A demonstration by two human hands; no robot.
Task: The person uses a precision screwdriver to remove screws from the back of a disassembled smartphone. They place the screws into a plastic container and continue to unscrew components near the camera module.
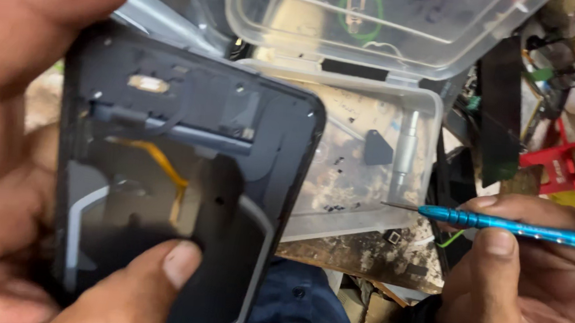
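My left hand (13, 184) grips an opened dark phone body (187, 175) close to the camera, thumb pressed on its lower inner face. Inside it show a grey frame, a black cable and a yellow flex strip. My right hand (526, 289) holds a blue screwdriver (516, 227) at the lower right. Its thin tip points left over the edge of a clear plastic box (368, 153), apart from the phone.
The clear box holds small dark screws, a black part (377, 148) and a silver cylinder (405, 149). Its hinged lid (376, 20) stands open behind. Cluttered tools, a red piece (553, 161) and black strips lie at the right. A stained wooden bench edge (361, 256) runs below.
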